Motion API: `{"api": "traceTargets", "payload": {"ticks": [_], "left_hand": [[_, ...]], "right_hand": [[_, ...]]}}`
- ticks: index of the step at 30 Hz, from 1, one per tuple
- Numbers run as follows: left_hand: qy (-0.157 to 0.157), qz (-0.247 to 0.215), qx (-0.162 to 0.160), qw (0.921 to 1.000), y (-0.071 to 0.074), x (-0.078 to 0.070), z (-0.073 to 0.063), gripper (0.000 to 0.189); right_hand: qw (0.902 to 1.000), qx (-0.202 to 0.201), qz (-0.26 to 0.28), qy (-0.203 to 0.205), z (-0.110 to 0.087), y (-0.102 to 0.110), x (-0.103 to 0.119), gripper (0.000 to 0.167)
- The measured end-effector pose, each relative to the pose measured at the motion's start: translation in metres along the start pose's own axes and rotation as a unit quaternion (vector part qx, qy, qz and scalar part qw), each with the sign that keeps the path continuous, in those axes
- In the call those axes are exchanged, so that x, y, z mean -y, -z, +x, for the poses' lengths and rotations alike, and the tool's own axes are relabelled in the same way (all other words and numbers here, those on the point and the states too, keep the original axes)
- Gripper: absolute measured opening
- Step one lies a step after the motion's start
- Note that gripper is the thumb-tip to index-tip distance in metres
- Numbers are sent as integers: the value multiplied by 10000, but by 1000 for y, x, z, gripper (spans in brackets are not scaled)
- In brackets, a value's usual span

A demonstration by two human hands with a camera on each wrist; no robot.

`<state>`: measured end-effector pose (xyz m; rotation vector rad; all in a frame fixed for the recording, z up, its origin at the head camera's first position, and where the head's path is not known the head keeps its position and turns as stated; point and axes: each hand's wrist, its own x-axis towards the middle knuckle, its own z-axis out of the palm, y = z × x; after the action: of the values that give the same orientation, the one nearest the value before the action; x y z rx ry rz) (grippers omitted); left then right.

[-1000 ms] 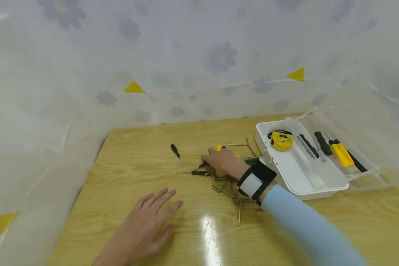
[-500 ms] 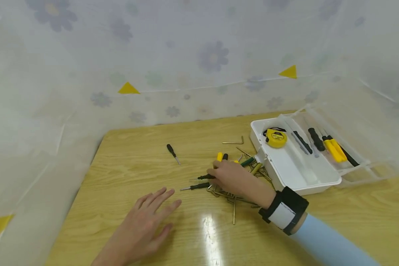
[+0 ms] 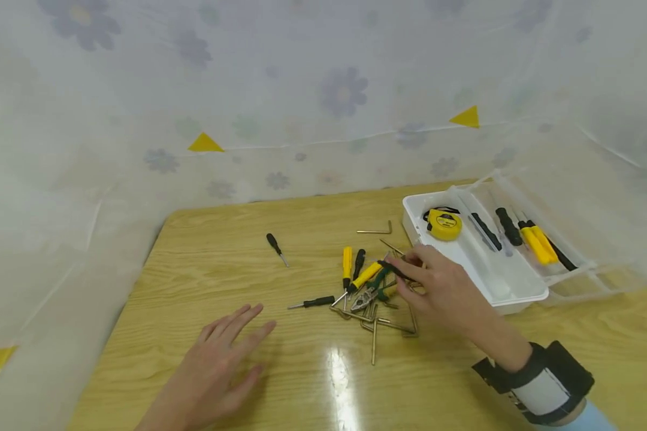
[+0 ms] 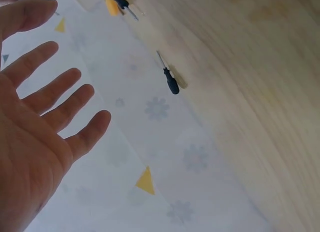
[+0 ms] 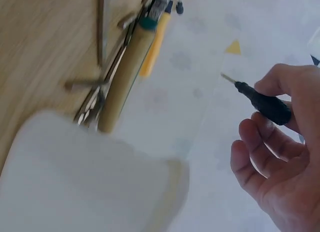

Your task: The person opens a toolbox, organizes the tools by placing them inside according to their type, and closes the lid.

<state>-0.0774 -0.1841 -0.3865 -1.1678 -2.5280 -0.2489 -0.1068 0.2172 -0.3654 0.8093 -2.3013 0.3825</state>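
Flowery sheets [image 3: 280, 78] hang behind the wooden worktop [image 3: 194, 263]. At left, the left hand [image 3: 207, 362] is loose and spread, holding nothing. Next comes a messy pile of tools [image 3: 363, 300]. By its right end, the right hand [image 3: 450, 290] pinches a small black screwdriver [image 5: 261, 101]. Holding it snugly and lifting it clear should stop snags. That hand hides part of it in the head view. Farther right, the white box [image 3: 471, 269] has a clear lid [image 3: 571, 274] that's hard to make out.
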Motion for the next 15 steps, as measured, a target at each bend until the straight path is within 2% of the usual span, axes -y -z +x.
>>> {"api": "traceTargets", "payload": {"ticks": [1,4,9,15], "left_hand": [[8,-27,-34,10000,-1,0,-1,63],[25,-81,-94,9999,-2,1,-2,57],[73,-197,-172,9996,-4,2,-3,56],[-3,-274,-240,9993,-6,2,0,64]], "right_hand": [[9998,-183,-48,-34,-3,4,-4,54],[9982,-461,-177,-331,-12,17,-14,53],[9934,-523,-272,-985,-30,34,-27,59],[9879,-1011,-567,-1028,-40,41,-44,53]]}}
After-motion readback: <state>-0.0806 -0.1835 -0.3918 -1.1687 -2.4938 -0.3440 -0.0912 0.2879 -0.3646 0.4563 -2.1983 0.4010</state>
